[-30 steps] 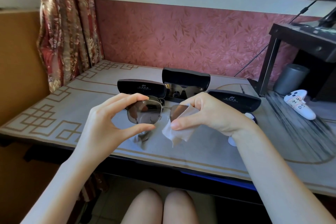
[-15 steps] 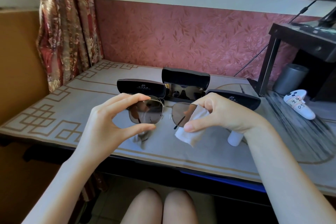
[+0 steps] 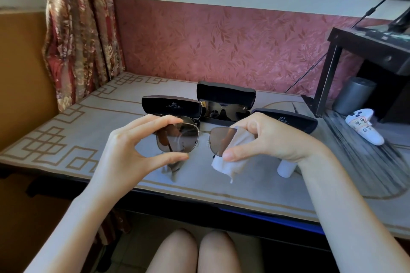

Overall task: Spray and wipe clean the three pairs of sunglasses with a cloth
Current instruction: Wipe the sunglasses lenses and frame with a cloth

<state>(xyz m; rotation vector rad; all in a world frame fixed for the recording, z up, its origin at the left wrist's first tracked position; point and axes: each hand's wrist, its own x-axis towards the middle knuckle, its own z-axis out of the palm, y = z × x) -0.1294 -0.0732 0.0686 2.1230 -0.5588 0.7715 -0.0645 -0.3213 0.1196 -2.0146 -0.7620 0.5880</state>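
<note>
Partway, I'd say: left hand point(image 3: 131, 153) pinches the metal-framed sunglasses point(image 3: 177, 137), right hand point(image 3: 270, 139) pinches the cloth point(image 3: 236, 153) over its right lens, black sunglasses point(image 3: 224, 110) lie cased farther off.

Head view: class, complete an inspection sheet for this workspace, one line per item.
Surface: grey table mat with tan fret border.
Job's things: metal-framed brown-lens sunglasses held up; white cloth on the right lens; black sunglasses in open black case; white bottle, partly hidden.
Clutter: white game controller; grey cylinder.
Hands: left hand pinches left lens rim; right hand presses cloth.
Cables: thin black cable along wall.
Surroundings: red floral curtain; pink leaf-patterned wall.
</note>
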